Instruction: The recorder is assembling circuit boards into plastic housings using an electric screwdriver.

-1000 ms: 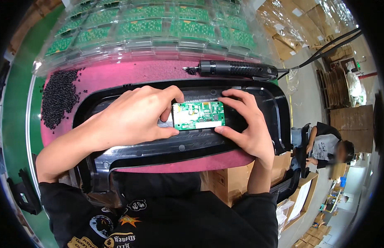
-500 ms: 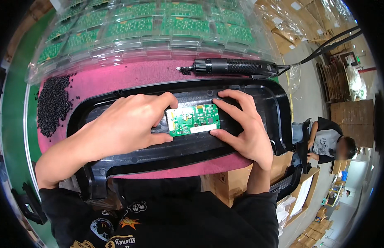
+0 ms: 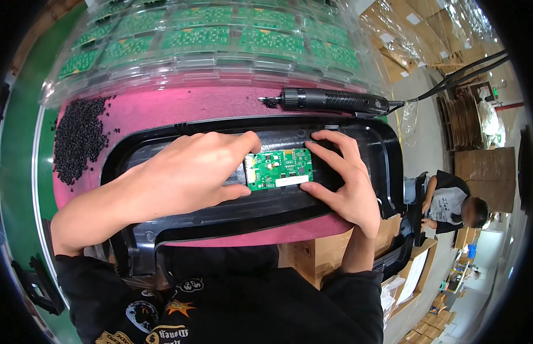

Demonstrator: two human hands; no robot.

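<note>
A green circuit board (image 3: 282, 167) with white connectors at its left end is over the inside of a long black plastic housing (image 3: 192, 221). My left hand (image 3: 192, 166) is closed on the board's left end, thumb at the lower corner and fingers at the upper one. At the right end, my right hand (image 3: 349, 183) grips the board's corners between thumb and fingers. Whether the board's underside touches the housing floor cannot be seen. Behind the housing lies a black electric screwdriver (image 3: 335, 102), its bit pointing left beside a few dark screws (image 3: 270, 104).
Clear plastic trays of green circuit boards (image 3: 203, 37) line the back of the pink mat (image 3: 163, 106). A heap of small black screws (image 3: 80, 137) lies at the left. Cardboard boxes (image 3: 318, 255) stand below the front edge. Another person (image 3: 450, 200) is at the right.
The whole view has shifted slightly. Both hands keep their hold on the circuit board, and the bright glare on its upper left has faded.
</note>
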